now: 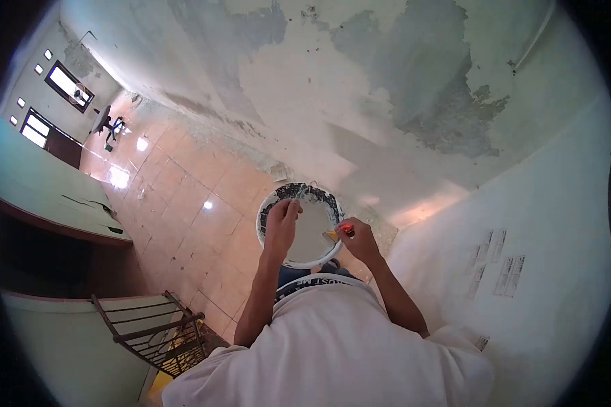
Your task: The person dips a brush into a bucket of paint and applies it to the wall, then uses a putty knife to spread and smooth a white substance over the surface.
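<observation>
Below me is a round white bucket (328, 262) with a pale surface inside and dark, smeared patches along its inner wall. My right hand (360, 239) is closed around a small tool with a red-orange handle (347, 228); the tool's yellowish end (331, 235) lies over the bucket's right side. Over the bucket's left side is my left hand (284, 216), its fingers bent together near the dark-smeared rim. Whether something small is between those fingers is too small to tell.
A peeling wall (305, 88) rises ahead, and a white printed surface (543, 237) stands on the right. Tiled floor (204, 224) stretches left towards a chair (115, 127). A metal rack (163, 334) is at the lower left, near a dark opening (41, 251).
</observation>
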{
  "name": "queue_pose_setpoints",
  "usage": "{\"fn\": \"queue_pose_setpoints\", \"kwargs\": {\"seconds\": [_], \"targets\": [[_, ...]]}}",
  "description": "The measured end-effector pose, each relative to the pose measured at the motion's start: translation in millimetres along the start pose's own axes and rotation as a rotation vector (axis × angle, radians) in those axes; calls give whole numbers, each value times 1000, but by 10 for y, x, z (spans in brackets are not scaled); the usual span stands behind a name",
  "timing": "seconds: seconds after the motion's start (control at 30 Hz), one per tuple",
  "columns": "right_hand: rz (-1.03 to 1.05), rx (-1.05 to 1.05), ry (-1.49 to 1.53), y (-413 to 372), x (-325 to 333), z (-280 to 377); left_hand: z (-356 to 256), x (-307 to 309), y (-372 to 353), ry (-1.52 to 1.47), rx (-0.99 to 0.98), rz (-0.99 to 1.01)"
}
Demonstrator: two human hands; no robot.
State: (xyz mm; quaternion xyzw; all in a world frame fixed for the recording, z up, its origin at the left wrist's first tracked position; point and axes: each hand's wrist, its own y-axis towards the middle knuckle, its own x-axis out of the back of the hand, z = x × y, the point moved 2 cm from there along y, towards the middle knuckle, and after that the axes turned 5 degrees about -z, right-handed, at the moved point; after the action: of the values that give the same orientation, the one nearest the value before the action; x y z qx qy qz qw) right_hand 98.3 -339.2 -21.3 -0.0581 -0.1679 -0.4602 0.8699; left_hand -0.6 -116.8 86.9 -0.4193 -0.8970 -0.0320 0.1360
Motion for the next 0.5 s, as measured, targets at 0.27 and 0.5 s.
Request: {"fn": "queue_pose_setpoints", "kwargs": {"seconds": [0.27, 0.5], "targets": [[-125, 38, 15, 18, 73, -3, -170, -60, 21, -59, 61, 53], [-107, 40, -17, -49, 192, 5, -345, -170, 107, -47, 66, 96]]}}
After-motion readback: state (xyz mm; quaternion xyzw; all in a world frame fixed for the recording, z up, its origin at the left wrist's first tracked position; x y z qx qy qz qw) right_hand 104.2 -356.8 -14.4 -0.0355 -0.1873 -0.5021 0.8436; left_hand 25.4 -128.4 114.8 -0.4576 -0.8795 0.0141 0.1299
